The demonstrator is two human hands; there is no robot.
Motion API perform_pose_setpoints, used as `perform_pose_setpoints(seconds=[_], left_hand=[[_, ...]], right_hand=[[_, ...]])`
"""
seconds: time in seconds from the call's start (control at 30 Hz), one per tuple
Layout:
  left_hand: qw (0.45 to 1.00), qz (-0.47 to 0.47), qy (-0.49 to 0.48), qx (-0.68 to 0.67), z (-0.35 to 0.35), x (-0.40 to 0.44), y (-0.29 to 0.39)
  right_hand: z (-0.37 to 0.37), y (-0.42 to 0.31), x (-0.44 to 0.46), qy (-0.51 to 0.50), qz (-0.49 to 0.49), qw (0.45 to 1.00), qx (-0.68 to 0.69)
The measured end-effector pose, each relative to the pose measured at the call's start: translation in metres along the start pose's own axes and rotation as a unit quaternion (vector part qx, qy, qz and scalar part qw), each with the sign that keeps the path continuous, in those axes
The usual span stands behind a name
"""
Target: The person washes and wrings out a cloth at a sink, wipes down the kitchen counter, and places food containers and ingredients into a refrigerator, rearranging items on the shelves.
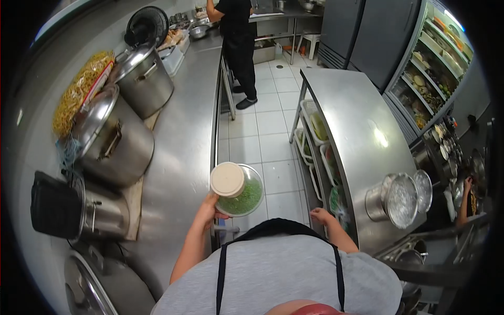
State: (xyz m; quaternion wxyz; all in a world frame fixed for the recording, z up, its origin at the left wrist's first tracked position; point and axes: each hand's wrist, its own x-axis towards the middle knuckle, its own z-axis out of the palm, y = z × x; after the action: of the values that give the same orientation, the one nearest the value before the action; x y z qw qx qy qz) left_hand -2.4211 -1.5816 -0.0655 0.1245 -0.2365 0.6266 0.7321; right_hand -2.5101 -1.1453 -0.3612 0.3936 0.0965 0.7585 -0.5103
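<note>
White floor tiles [274, 125] run between two steel counters, where our left hand [211, 208] holds a clear bowl [253, 196] of chopped greens beneath a round beige lid [227, 179], our right hand [321, 216] empty, loosely curled

Glossy brushed metal covers the counter [184, 105] and lidded pots [118, 139]; the floor tiles [273, 122] look smooth.
</note>
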Motion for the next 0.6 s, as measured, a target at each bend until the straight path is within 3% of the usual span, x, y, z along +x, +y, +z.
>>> perform_pose_setpoints(seconds=[0.07, 0.2, 0.33, 0.47, 0.6], left_hand=[[1.0, 0.019, -0.006, 0.013, 0.002, 0.025, 0.025], [1.0, 0.008, -0.025, 0.007, 0.01, 0.084, 0.057], [1.0, 0.002, -0.016, -0.02, 0.022, 0.139, 0.076], [0.999, -0.004, 0.01, -0.033, 0.038, 0.191, 0.109], [0.999, 0.01, 0.027, -0.025, 0.055, 0.237, 0.143]], right_hand=[[-0.003, -0.026, 0.007, 0.0, 0.037, 0.994, 0.1], [-0.024, -0.14, -0.003, -0.018, 0.033, 0.994, 0.104], [-0.075, -0.273, 0.009, -0.004, -0.137, 0.984, 0.11], [-0.135, -0.395, 0.05, 0.054, -0.242, 0.958, 0.143], [-0.141, -0.483, 0.094, -0.108, -0.236, 0.964, 0.055]])
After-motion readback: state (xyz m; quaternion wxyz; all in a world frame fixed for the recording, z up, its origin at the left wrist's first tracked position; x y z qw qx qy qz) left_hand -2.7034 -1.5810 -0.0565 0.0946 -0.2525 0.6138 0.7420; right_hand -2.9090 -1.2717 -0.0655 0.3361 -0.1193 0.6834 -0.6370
